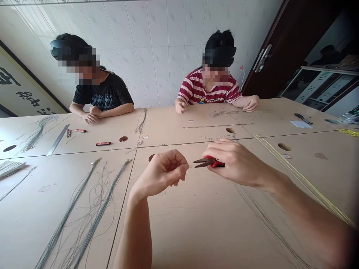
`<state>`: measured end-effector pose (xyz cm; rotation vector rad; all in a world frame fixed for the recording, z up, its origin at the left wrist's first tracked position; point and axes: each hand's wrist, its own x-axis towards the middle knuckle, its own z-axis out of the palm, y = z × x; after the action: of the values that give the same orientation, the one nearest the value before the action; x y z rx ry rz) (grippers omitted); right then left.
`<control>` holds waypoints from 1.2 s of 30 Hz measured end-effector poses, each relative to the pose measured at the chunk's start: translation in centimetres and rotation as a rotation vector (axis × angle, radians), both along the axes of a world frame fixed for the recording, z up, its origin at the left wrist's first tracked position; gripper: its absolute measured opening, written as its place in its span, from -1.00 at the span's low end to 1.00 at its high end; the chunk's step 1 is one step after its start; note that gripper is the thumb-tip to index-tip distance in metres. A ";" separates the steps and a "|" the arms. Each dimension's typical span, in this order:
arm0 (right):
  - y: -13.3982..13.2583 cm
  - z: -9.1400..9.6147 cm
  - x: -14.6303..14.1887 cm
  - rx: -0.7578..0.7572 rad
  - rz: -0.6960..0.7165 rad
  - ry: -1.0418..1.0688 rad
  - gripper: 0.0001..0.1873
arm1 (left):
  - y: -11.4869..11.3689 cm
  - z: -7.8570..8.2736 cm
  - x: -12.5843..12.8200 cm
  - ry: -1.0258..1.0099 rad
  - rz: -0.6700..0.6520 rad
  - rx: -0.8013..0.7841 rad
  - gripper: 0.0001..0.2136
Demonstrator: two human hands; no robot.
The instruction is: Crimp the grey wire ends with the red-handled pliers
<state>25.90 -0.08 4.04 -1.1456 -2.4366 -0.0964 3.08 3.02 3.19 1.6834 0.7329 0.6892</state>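
Observation:
My left hand [165, 172] pinches a tiny metal ring [191, 166] between thumb and fingertips, above the middle of the table. To its right, my right hand [230, 158] is closed round red-handled pliers [209, 161]. Their dark jaws are parted and point at the ring, a small gap away from it. Thin grey-green cords [263, 215] lie on the table below my right wrist. Beyond that hand is a scatter of small metal pieces [214, 138], partly hidden by the fingers.
Bundles of grey-green cords [73, 209] lie at left, and yellow cords [303, 177] at right. Across the table [174, 231] sit two people, one in a black shirt [103, 93], the other in a striped shirt [196, 87]. A metal ruler [58, 139] and red-black knife [103, 144] lie far left.

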 end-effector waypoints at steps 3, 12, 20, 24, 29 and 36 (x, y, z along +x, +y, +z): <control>0.0 0.6 0.2 -0.071 -0.044 -0.116 -0.83 | 0.0 0.0 0.0 0.049 -0.023 -0.012 -0.92; -0.5 1.0 0.2 -0.120 -0.106 -0.251 -0.79 | 0.0 -0.3 0.1 0.103 -0.067 0.008 -0.96; -0.5 0.8 0.2 -0.152 -0.104 -0.265 -0.81 | -0.2 -0.1 0.4 0.104 -0.086 0.002 -0.93; -0.5 0.7 0.3 -0.165 -0.114 -0.269 -0.82 | -0.2 -0.2 0.5 0.107 -0.096 0.004 -0.94; -0.6 0.7 0.3 -0.195 -0.124 -0.276 -0.82 | -0.1 -0.3 0.5 0.115 -0.097 0.021 -0.94; -0.7 0.5 0.3 -0.169 -0.103 -0.246 -0.81 | 0.0 -0.4 0.5 0.133 -0.098 0.021 -0.94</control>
<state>26.19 -0.78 4.51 -1.4082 -2.6403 -0.0677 3.59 2.97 2.84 1.7845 0.7326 0.5213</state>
